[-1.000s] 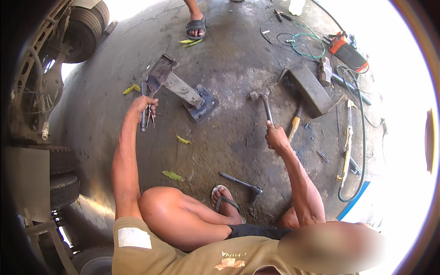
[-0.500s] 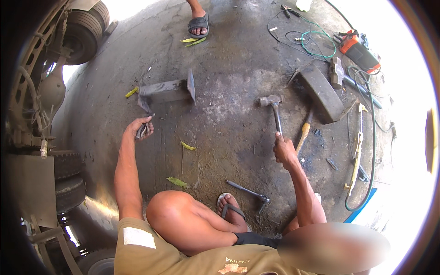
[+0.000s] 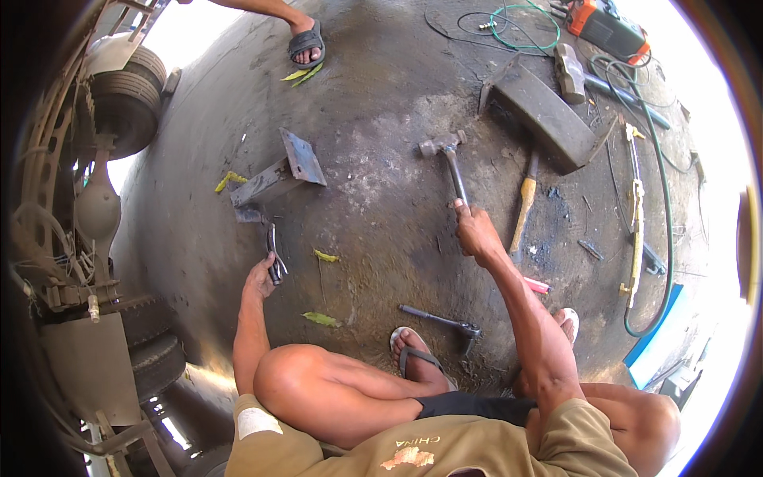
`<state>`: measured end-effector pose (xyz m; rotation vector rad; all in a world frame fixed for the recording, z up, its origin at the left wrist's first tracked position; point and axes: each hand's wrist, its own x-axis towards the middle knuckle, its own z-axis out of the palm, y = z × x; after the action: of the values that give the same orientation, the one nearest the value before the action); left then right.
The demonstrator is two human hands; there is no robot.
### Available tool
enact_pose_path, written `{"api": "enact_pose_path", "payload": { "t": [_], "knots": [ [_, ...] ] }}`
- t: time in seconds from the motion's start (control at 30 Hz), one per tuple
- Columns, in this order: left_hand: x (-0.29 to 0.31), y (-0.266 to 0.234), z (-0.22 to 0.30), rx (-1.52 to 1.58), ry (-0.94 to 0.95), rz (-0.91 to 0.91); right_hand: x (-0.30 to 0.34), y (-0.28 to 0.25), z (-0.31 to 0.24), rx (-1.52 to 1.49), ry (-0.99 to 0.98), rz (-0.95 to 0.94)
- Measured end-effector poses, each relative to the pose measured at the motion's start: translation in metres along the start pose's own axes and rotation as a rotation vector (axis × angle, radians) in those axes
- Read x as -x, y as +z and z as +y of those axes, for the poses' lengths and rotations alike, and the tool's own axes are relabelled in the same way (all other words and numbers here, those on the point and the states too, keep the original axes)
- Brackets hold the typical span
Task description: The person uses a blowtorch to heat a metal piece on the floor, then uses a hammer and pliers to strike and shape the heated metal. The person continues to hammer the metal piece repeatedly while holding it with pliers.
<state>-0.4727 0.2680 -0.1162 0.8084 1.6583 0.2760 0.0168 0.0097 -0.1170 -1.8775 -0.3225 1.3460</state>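
A squatting person's right hand [image 3: 477,232] is closed around a hammer [image 3: 447,163], raised over the concrete floor [image 3: 381,119]. Their left hand [image 3: 261,278] grips pliers [image 3: 274,253] pinching an angled steel bracket [image 3: 274,179] that lies just ahead. Seemingly mid-hammering; striking next would need a steady hold.

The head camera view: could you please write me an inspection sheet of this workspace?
Surface: stained concrete floor, scattered leaves.
Job's things: hammer raised; pliers gripping bent metal bracket.
Clutter: second hammer, sledgehammer, metal block, wrench.
Grippers: left hand holds pliers; right hand holds hammer.
Cables: green hose; coiled wire by orange machine.
Surroundings: vehicle wheel; another person's sandalled foot.
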Motion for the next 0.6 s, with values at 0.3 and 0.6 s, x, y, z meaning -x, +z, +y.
{"api": "enact_pose_path", "payload": {
  "t": [0.3, 0.6],
  "knots": [
    [0.031, -0.001, 0.016, 0.066, -0.153, 0.038, -0.024, 0.007, 0.023, 0.020, -0.046, -0.012],
    [0.090, 0.027, -0.047, -0.254, -0.196, 0.244, -0.026, -0.002, 0.026, 0.147, -0.117, 0.004]
  ]
}}
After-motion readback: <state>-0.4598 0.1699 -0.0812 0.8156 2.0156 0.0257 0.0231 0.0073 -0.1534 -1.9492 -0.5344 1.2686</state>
